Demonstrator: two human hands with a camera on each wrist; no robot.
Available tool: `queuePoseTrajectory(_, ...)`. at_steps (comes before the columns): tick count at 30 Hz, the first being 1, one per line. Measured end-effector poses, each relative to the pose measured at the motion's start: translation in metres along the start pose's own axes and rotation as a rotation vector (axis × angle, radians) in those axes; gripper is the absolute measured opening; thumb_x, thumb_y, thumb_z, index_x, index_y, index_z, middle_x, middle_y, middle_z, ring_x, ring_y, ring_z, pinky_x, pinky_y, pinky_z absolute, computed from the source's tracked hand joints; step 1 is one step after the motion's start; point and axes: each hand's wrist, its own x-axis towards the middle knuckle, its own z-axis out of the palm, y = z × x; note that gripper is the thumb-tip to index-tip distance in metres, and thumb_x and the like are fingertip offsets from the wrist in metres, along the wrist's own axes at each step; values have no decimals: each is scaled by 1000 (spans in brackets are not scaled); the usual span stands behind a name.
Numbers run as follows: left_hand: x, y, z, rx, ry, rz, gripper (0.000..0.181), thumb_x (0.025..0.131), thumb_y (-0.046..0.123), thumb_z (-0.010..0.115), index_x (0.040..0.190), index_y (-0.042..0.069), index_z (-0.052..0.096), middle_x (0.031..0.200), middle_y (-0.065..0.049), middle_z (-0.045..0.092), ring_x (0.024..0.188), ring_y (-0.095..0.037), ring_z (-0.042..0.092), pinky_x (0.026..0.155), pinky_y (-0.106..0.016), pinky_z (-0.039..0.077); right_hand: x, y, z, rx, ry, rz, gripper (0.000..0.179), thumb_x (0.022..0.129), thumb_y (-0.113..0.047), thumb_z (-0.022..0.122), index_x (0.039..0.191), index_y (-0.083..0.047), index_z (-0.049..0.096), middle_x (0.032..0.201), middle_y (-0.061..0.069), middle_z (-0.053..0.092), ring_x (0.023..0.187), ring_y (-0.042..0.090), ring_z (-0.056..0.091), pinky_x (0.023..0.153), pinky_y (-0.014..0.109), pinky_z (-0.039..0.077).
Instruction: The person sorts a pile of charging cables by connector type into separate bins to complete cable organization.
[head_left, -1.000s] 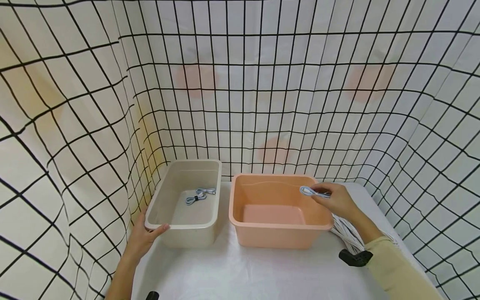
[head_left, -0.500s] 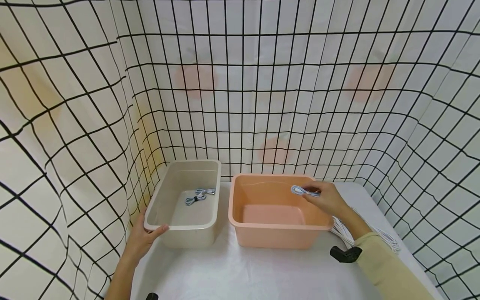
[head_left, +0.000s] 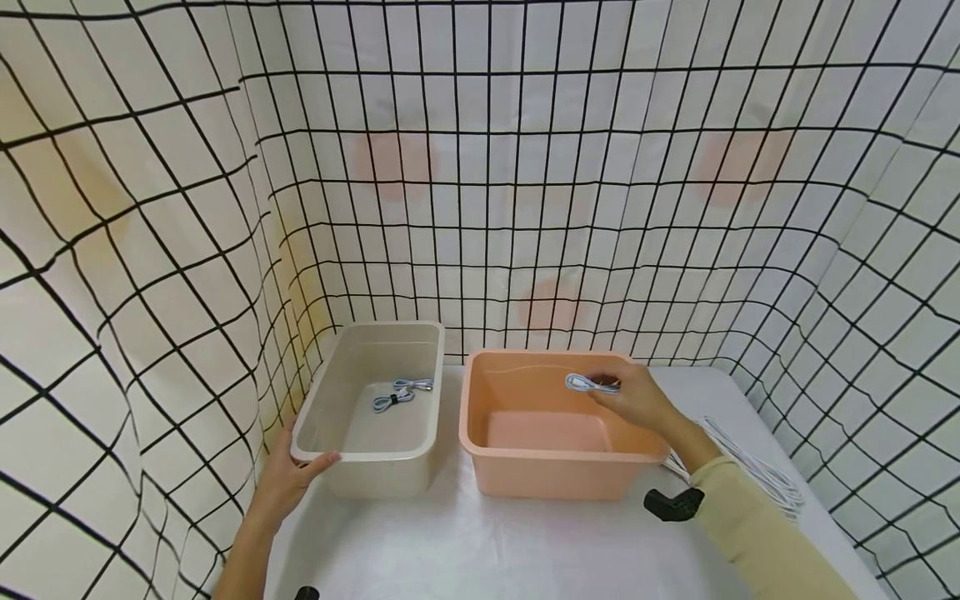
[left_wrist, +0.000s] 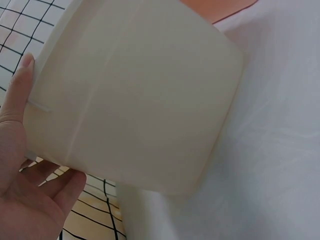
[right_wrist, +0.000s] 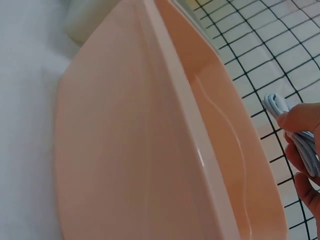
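Observation:
My right hand [head_left: 630, 395] pinches a coiled light-blue cable [head_left: 585, 383] above the orange bin [head_left: 547, 456]. In the right wrist view the bundled cable [right_wrist: 295, 130] shows between thumb and fingers, over the bin's far rim. My left hand [head_left: 288, 479] grips the near-left corner of the beige bin [head_left: 375, 477], thumb over the rim. The left wrist view shows the left hand [left_wrist: 35, 185] with its fingers curled against the bin's side. Inside the beige bin lie two small coiled cables [head_left: 393, 400], one with a black tie.
A bundle of white cable [head_left: 753, 467] lies on the white-covered table [head_left: 495, 550], right of the orange bin and partly behind my right forearm. Black wire mesh [head_left: 487, 208] stands at the back and both sides. The two bins stand side by side with a narrow gap.
My right hand has moved left with the coiled cable, further over the orange bin, uncovering more of the white cable bundle. The left hand keeps its grip on the beige bin.

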Motion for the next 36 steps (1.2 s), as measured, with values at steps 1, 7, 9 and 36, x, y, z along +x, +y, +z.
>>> queuePoseTrajectory(1,0,0,0,-4,0,0,103,92,26,83,165,9,12,151,-27,37,131,-47,45,103,-58,45,2,-1,2,-3,-4,-20,22,91,-10,80,112,-2,77,100,6,72,88,23,69,73,34,59)
queuePoseTrajectory(7,0,0,1,-15,-3,-7,103,91,26,83,165,10,12,151,-26,37,131,-47,45,103,-57,45,11,-6,12,63,-25,-84,20,89,-5,81,109,-3,79,95,2,74,83,19,70,71,34,60)
queuePoseTrajectory(9,0,-1,1,-17,-4,-9,103,91,25,83,164,10,13,151,-27,37,132,-47,45,103,-57,44,13,-6,16,73,-32,-85,19,89,-5,81,108,-3,79,94,2,75,82,18,70,70,33,60)
queuePoseTrajectory(36,0,0,2,-24,-9,-25,105,92,26,82,165,10,9,154,-27,34,134,-47,41,106,-61,41,30,-29,44,40,-117,-36,21,93,-14,77,112,-5,77,99,0,74,91,19,68,77,40,58)
